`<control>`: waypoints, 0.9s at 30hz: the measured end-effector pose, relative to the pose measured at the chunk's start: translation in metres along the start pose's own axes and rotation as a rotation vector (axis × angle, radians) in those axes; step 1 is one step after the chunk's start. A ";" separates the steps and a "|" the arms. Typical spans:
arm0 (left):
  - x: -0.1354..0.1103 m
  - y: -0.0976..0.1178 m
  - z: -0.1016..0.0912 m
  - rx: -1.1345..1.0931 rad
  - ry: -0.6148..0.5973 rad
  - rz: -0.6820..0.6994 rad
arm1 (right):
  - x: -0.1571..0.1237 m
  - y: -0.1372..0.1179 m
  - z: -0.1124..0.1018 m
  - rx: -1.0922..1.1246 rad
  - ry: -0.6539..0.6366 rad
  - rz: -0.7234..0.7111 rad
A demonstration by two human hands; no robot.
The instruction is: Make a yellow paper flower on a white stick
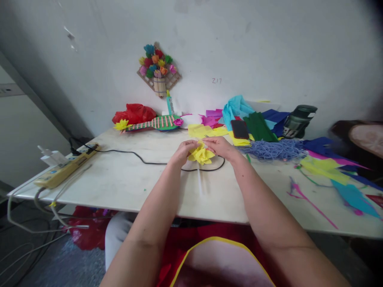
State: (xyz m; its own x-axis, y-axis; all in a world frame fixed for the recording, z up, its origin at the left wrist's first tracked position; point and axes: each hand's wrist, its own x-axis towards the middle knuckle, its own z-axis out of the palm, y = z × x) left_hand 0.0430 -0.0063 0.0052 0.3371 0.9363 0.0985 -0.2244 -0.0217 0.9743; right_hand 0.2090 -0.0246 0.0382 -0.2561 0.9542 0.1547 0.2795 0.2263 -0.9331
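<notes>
A crumpled yellow paper flower (201,155) is held between both my hands above the white table (125,183). My left hand (182,151) pinches its left side with curled fingers. From the right, my right hand (219,146) closes its fingers on the top of the flower. A thin pale stick (199,179) hangs down from the flower toward me. A black cable (155,161) runs across the table just behind and under my hands.
Coloured tissue sheets (239,109), a dark phone (239,129), blue string (272,149) and paper scraps (335,171) cover the right side. A power strip (64,167) lies at the left edge. A red bag (134,113), a striped craft piece (158,122), a black bottle (299,119) and a wall bouquet (157,65) stand at the back.
</notes>
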 end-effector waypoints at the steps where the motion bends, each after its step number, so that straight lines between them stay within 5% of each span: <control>1: 0.000 0.000 0.000 -0.001 0.001 -0.017 | 0.000 0.000 0.000 -0.013 0.009 -0.003; 27: -0.004 0.005 -0.002 0.134 -0.038 -0.039 | 0.003 0.007 -0.011 -0.233 -0.113 -0.088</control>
State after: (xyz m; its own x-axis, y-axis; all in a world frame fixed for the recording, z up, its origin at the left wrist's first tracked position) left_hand 0.0387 -0.0099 0.0095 0.3784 0.9233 0.0651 -0.0870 -0.0345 0.9956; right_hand 0.2200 -0.0185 0.0355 -0.3865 0.9041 0.1824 0.4533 0.3585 -0.8161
